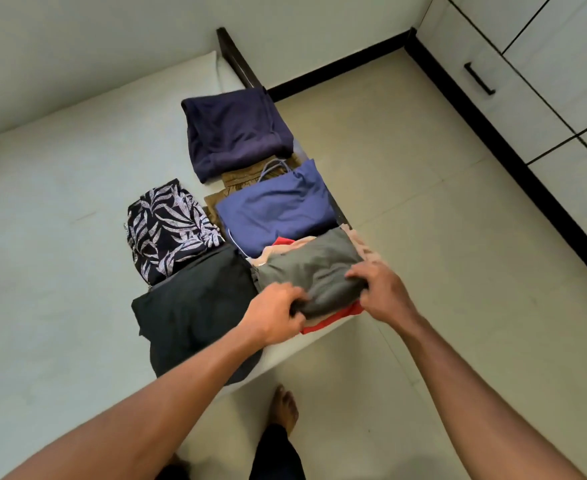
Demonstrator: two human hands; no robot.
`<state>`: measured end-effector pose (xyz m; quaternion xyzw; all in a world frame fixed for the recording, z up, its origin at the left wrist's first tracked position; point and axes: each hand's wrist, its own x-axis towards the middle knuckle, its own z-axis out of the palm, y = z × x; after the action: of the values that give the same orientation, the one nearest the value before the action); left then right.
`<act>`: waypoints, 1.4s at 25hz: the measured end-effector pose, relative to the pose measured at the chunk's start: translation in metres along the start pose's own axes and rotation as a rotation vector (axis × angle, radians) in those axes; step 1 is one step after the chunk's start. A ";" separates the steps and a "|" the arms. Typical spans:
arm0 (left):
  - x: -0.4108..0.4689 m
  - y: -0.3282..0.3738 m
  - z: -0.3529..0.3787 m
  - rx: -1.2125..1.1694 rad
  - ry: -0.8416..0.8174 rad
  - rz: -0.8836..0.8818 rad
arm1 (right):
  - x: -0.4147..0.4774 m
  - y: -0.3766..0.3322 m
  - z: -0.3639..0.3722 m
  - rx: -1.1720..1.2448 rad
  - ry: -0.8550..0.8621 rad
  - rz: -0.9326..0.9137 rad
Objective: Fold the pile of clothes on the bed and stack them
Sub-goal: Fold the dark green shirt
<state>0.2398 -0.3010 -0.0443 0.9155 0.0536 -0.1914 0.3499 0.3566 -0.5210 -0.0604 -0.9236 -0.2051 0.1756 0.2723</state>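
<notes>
Firmly, the left hand (274, 317) and right hand (382, 292) each curl round a near corner of the folded grey garment (313, 268). It lies on a peach piece (274, 255) and a red one (333, 320), at the bed's (60, 202) edge. Just left of the left hand lies a black garment (195, 313), with a leaf-print fold (167, 226) beyond it. Beyond both hands sit a blue fold (278, 209), an olive piece (247, 174) and a navy fold (233, 133).
</notes>
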 end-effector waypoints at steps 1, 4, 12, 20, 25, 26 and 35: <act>-0.004 -0.003 0.014 0.040 -0.019 -0.025 | -0.011 0.013 0.014 -0.051 -0.014 0.017; 0.001 -0.009 0.028 0.113 0.197 0.007 | -0.014 0.009 0.033 -0.042 0.208 0.044; 0.034 -0.033 0.065 0.366 0.048 -0.137 | 0.011 -0.004 0.105 -0.368 -0.019 -0.047; 0.042 -0.035 0.042 0.172 0.003 -0.097 | 0.023 -0.014 0.102 -0.292 -0.027 0.074; -0.008 -0.072 -0.038 -0.430 0.290 -0.113 | 0.034 -0.069 0.077 0.414 0.141 0.319; -0.028 -0.092 -0.049 -0.446 0.323 -0.145 | 0.032 -0.087 0.079 0.507 0.156 0.363; -0.313 -0.388 -0.097 -0.411 0.528 -0.738 | -0.030 -0.347 0.293 0.377 -0.342 0.161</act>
<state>-0.1085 0.0649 -0.0974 0.7647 0.4975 -0.0496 0.4066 0.1051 -0.1426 -0.0857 -0.8267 -0.1376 0.3855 0.3861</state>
